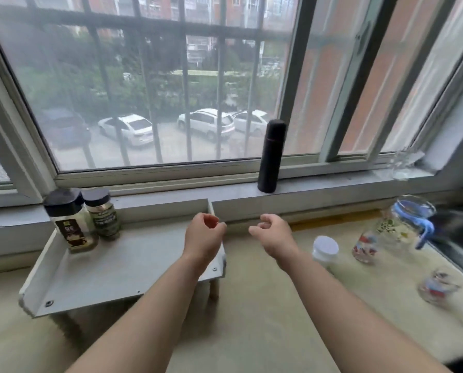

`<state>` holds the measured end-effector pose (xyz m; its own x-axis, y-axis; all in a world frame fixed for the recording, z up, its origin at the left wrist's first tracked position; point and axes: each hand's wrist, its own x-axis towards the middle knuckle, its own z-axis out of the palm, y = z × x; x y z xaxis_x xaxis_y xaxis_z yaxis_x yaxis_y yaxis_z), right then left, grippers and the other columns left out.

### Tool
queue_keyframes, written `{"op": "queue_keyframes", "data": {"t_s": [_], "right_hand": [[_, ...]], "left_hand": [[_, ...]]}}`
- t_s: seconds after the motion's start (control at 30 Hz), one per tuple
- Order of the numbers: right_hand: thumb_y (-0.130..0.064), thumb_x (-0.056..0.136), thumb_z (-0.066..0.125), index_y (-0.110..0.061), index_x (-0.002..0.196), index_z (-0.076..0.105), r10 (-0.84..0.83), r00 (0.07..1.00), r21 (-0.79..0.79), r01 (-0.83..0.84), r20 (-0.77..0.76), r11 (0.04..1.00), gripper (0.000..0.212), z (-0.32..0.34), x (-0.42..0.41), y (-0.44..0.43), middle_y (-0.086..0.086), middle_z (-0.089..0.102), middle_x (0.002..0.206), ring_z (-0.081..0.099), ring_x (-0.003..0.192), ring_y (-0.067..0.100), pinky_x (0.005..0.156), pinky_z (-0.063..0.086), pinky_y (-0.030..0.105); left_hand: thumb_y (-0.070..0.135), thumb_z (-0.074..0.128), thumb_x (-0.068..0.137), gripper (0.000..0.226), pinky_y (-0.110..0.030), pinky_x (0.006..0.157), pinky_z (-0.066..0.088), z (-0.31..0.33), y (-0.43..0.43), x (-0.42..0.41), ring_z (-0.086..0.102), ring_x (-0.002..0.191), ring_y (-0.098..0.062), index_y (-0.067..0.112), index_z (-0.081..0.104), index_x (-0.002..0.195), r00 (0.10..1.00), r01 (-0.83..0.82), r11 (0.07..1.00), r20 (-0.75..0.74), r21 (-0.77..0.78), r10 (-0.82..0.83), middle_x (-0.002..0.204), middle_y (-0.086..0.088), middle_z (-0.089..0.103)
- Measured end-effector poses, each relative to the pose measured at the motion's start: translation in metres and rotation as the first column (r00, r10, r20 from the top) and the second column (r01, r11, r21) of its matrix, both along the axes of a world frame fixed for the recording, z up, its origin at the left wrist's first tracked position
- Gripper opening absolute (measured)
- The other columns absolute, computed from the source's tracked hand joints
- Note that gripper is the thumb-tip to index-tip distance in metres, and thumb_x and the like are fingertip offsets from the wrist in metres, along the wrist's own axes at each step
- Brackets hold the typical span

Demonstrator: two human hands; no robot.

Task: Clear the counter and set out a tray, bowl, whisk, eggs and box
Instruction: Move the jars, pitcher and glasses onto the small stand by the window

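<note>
- Counter: pale stone top under a window, not yet cleared as far as the head view shows, so the task looks to be at its very start.
- Tray, bowl, whisk, eggs and box: none is in view, so all five remain to be fetched and set out.
- Left hand and right hand: both raised over the middle of the counter, near each other, fingers loosely curled and holding nothing.
- Left side: a small white shelf on legs stands on the counter, with a dark-lidded jar and a second jar side by side at its back left corner.
- Right side: a white-lidded jar, a glass jug with a blue lid and a small glass, all blurred; these probably need moving.
- Window sill: a black flask stands upright against the glass.
- Far right: a dark sink meets the counter's edge.
- Outside: bars, parked cars, trees and brick buildings.
</note>
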<state>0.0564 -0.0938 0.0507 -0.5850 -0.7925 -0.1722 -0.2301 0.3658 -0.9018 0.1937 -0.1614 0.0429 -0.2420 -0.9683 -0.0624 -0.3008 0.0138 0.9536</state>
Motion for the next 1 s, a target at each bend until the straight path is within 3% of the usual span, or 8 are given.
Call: {"op": "queue_keyframes", "data": {"t_s": [0.17, 0.27, 0.33, 0.47, 0.53, 0.67, 0.9, 1.0], "right_hand": [[-0.022, 0.088, 0.064, -0.010, 0.139, 0.043, -0.109, 0.994, 0.041, 0.110, -0.029, 0.993, 0.057, -0.008, -0.086, 0.069, 0.006, 0.056, 0.127, 0.056, 0.112, 0.021, 0.085, 0.042, 0.025], [-0.022, 0.086, 0.063, -0.011, 0.135, 0.046, -0.180, 0.982, 0.055, 0.183, -0.052, 0.982, 0.053, -0.014, -0.131, 0.106, 0.005, 0.059, 0.124, 0.058, 0.106, 0.021, 0.080, 0.048, 0.026], [-0.020, 0.086, 0.063, -0.011, 0.136, 0.046, -0.224, 0.973, 0.072, 0.227, -0.056, 0.971, 0.054, -0.021, -0.161, 0.131, 0.007, 0.059, 0.127, 0.057, 0.110, 0.021, 0.090, 0.047, 0.029], [-0.019, 0.087, 0.063, -0.011, 0.138, 0.045, -0.264, 0.964, 0.098, 0.264, -0.016, 0.959, 0.055, -0.033, -0.197, 0.166, 0.008, 0.059, 0.126, 0.057, 0.102, 0.019, 0.069, 0.044, 0.023], [-0.020, 0.085, 0.064, -0.011, 0.138, 0.045, -0.286, 0.958, 0.109, 0.285, -0.012, 0.952, 0.057, -0.040, -0.213, 0.178, 0.007, 0.059, 0.127, 0.058, 0.107, 0.020, 0.074, 0.043, 0.023], [-0.019, 0.086, 0.064, -0.012, 0.138, 0.046, -0.289, 0.957, 0.124, 0.284, 0.018, 0.951, 0.055, -0.051, -0.233, 0.187, 0.007, 0.058, 0.127, 0.056, 0.111, 0.019, 0.084, 0.044, 0.026], [-0.021, 0.086, 0.064, -0.013, 0.139, 0.045, -0.293, 0.955, 0.159, 0.283, 0.038, 0.946, 0.057, -0.073, -0.263, 0.172, 0.007, 0.055, 0.131, 0.055, 0.115, 0.020, 0.083, 0.044, 0.026], [-0.020, 0.086, 0.063, -0.015, 0.138, 0.045, -0.312, 0.949, 0.185, 0.302, 0.031, 0.935, 0.055, -0.081, -0.277, 0.161, 0.006, 0.056, 0.130, 0.056, 0.111, 0.020, 0.080, 0.043, 0.026]], "left_hand": [[0.021, 0.063, 0.085, 0.017, -0.032, 0.067, 0.052, -0.010, 0.055, -0.093, 0.061, 0.084, -0.024, 0.015, 0.058, 0.099, 0.996, 0.092, 0.995, -0.009, 0.031, -0.091, 0.097, -0.007, 0.065], [0.020, 0.064, 0.083, 0.017, -0.030, 0.066, 0.049, -0.021, 0.085, -0.140, 0.060, 0.081, -0.023, 0.015, 0.059, 0.098, 0.993, 0.121, 0.992, -0.004, 0.046, -0.121, 0.097, -0.008, 0.067], [0.016, 0.064, 0.083, 0.021, -0.029, 0.068, 0.047, -0.028, 0.106, -0.171, 0.059, 0.082, -0.021, 0.013, 0.059, 0.104, 0.987, 0.163, 0.984, -0.014, 0.068, -0.163, 0.100, -0.009, 0.067], [0.013, 0.064, 0.083, 0.033, -0.028, 0.073, 0.048, -0.040, 0.130, -0.208, 0.062, 0.088, -0.019, 0.011, 0.058, 0.116, 0.979, 0.204, 0.975, -0.021, 0.093, -0.202, 0.102, -0.005, 0.065], [0.014, 0.064, 0.083, 0.038, -0.030, 0.076, 0.051, -0.048, 0.137, -0.223, 0.061, 0.091, -0.019, 0.011, 0.057, 0.120, 0.977, 0.214, 0.971, 0.004, 0.110, -0.215, 0.102, -0.003, 0.064], [0.015, 0.066, 0.084, 0.045, -0.024, 0.062, 0.045, -0.058, 0.140, -0.239, 0.059, 0.091, -0.020, 0.012, 0.052, 0.127, 0.971, 0.227, 0.962, 0.044, 0.153, -0.236, 0.114, -0.007, 0.061], [0.023, 0.071, 0.078, 0.069, -0.043, 0.099, 0.045, -0.084, 0.112, -0.268, 0.047, 0.124, -0.029, 0.017, 0.042, 0.140, 0.942, 0.192, 0.974, 0.255, 0.120, -0.217, 0.138, -0.010, 0.046], [0.025, 0.073, 0.076, 0.074, -0.046, 0.102, 0.043, -0.093, 0.097, -0.280, 0.041, 0.128, -0.031, 0.020, 0.038, 0.142, 0.916, 0.198, 0.973, 0.330, 0.118, -0.227, 0.140, -0.010, 0.040]]}}
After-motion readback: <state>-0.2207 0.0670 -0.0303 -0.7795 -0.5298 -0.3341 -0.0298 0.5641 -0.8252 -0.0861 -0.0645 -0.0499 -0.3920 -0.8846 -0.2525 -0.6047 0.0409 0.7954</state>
